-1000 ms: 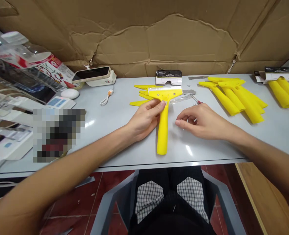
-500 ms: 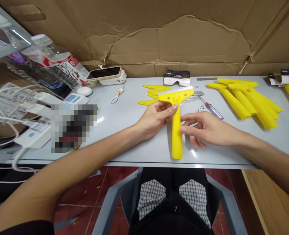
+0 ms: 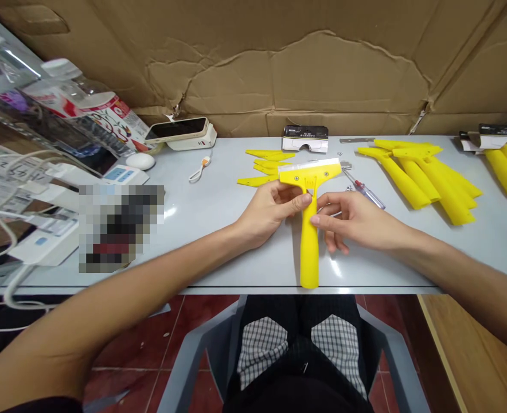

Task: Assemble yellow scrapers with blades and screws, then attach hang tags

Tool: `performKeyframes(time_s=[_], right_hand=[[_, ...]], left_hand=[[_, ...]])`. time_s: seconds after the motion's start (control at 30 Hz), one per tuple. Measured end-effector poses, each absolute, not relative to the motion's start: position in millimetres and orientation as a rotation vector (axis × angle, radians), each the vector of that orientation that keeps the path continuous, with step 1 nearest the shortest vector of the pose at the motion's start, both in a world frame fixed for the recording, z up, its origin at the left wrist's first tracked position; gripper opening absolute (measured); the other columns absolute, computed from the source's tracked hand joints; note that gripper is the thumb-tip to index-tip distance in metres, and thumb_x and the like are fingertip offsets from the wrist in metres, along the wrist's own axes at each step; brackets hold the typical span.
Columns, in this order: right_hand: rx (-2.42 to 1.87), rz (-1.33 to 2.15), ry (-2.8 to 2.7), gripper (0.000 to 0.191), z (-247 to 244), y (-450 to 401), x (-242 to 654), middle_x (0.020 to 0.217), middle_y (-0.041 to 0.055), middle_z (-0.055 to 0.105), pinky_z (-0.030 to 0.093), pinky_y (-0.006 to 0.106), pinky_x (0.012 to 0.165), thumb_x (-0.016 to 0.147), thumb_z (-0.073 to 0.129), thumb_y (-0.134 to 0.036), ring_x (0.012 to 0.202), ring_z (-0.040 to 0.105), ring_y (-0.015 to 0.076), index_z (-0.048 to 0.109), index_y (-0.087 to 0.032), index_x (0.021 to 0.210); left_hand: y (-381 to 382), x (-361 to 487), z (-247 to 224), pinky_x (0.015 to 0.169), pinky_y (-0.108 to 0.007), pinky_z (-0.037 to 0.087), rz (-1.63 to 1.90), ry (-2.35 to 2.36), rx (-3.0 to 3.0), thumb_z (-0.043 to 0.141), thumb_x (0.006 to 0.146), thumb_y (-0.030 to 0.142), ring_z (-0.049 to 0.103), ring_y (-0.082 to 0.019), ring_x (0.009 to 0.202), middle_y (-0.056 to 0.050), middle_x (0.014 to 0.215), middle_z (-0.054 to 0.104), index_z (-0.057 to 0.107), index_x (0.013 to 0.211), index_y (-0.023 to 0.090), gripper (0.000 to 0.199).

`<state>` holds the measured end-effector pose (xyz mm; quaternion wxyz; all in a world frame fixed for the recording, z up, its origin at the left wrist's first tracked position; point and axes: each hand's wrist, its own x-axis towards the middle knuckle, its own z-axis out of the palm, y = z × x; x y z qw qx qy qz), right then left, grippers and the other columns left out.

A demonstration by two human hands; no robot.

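Note:
A yellow scraper (image 3: 309,246) stands out in front of me, its wide head away from me and its handle toward the table's front edge. Two screws show in the head, and a clear strip runs along its far edge. My left hand (image 3: 275,209) is closed round the neck, thumb on top and fingers partly hidden beneath. On the other side, my right hand (image 3: 348,221) rests its thumb tip against the handle, its fingers loosely curled and apart. Beyond the right hand lies a screwdriver (image 3: 369,194) with a clear handle, close to a few small screws (image 3: 348,188).
Flat yellow pieces (image 3: 270,164) lie behind the left hand. Several yellow handles (image 3: 447,178) are piled at right, with more beside a black-and-white package (image 3: 500,136). Another such package (image 3: 305,139) stands at the back. A phone (image 3: 178,129), bottles and a power strip (image 3: 47,241) occupy the left.
The view has shifted slightly. The scraper has come a little nearer to the table's front edge, and my right thumb now overlaps its handle. My left hand keeps its grip.

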<state>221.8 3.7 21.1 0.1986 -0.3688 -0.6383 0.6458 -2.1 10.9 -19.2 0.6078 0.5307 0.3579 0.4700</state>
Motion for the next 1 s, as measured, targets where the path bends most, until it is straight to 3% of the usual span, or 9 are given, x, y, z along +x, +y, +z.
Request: performKeyframes(time_s=[0.17, 0.33, 0.53, 0.67, 0.73, 0.87, 1.0], right_hand=[[-1.018, 1.797, -1.772, 0.042, 17.5, 5.1, 222.0, 0.073, 0.0003, 0.076, 0.053, 0.025, 0.045, 0.095, 0.092, -0.051, 0.052, 0.069, 0.0140, 0.070, -0.018, 0.108], [-1.031, 1.777, -1.764, 0.039, 19.2, 10.1, 224.2, 0.064, 0.0009, 0.073, 0.051, 0.025, 0.046, 0.096, 0.091, -0.051, 0.047, 0.060, 0.0114, 0.071, -0.018, 0.099], [-1.113, 1.699, -1.602, 0.021, 18.5, 20.2, 228.7, 0.063, 0.0009, 0.070, 0.049, 0.025, 0.043, 0.098, 0.089, -0.031, 0.050, 0.065, 0.0140, 0.072, -0.018, 0.096], [-1.095, 1.716, -1.528, 0.017, 14.9, 24.4, 228.4, 0.068, 0.0004, 0.069, 0.048, 0.024, 0.040, 0.099, 0.087, -0.025, 0.052, 0.066, 0.0138, 0.072, -0.018, 0.093], [-1.074, 1.739, -1.525, 0.019, 12.1, 25.7, 227.5, 0.071, 0.0006, 0.069, 0.048, 0.024, 0.040, 0.096, 0.090, -0.027, 0.052, 0.066, 0.0134, 0.073, -0.018, 0.091], [-1.058, 1.770, -1.517, 0.032, 6.5, 27.5, 227.3, 0.073, 0.0014, 0.071, 0.048, 0.025, 0.039, 0.085, 0.099, -0.035, 0.051, 0.066, 0.0133, 0.071, -0.020, 0.087], [-1.049, 1.759, -1.531, 0.041, 5.3, 28.7, 229.5, 0.077, 0.0023, 0.072, 0.048, 0.026, 0.041, 0.077, 0.103, -0.042, 0.052, 0.066, 0.0130, 0.072, -0.019, 0.090]], left_hand=[[11.2, -2.3, -19.5, 0.087, -0.035, 0.056, 1.079, 0.810, 1.276, 0.107, 0.074, 0.054, 0.075, -0.023, 0.097, -0.009, 0.103, 0.085, 0.084, 0.097, 0.019, 0.048], [14.9, -4.5, -15.0, 0.069, -0.029, 0.051, 1.050, 0.862, 1.292, 0.105, 0.076, 0.052, 0.070, -0.019, 0.088, -0.010, 0.107, 0.085, 0.084, 0.102, 0.019, 0.047], [46.0, -31.0, 0.3, 0.070, -0.029, 0.057, 1.312, 1.089, 1.392, 0.100, 0.079, 0.039, 0.070, -0.017, 0.088, -0.009, 0.116, 0.079, 0.083, 0.125, 0.022, 0.052], [73.5, -48.4, 6.7, 0.068, -0.029, 0.058, 1.394, 1.352, 1.650, 0.090, 0.086, 0.035, 0.074, -0.019, 0.089, -0.009, 0.116, 0.081, 0.082, 0.125, 0.023, 0.042], [89.0, -49.9, 8.1, 0.074, -0.032, 0.061, 1.302, 1.442, 1.814, 0.086, 0.088, 0.035, 0.074, -0.020, 0.088, -0.009, 0.115, 0.083, 0.083, 0.124, 0.022, 0.038], [128.1, -43.8, 8.6, 0.103, -0.045, 0.061, 0.983, 1.622, 2.271, 0.080, 0.092, 0.035, 0.075, -0.024, 0.095, -0.012, 0.128, 0.083, 0.084, 0.130, 0.020, 0.041], [162.1, -36.0, 6.6, 0.116, -0.050, 0.054, 0.677, 1.780, 2.496, 0.081, 0.095, 0.044, 0.070, -0.037, 0.128, -0.020, 0.138, 0.078, 0.078, 0.144, 0.013, 0.058]])
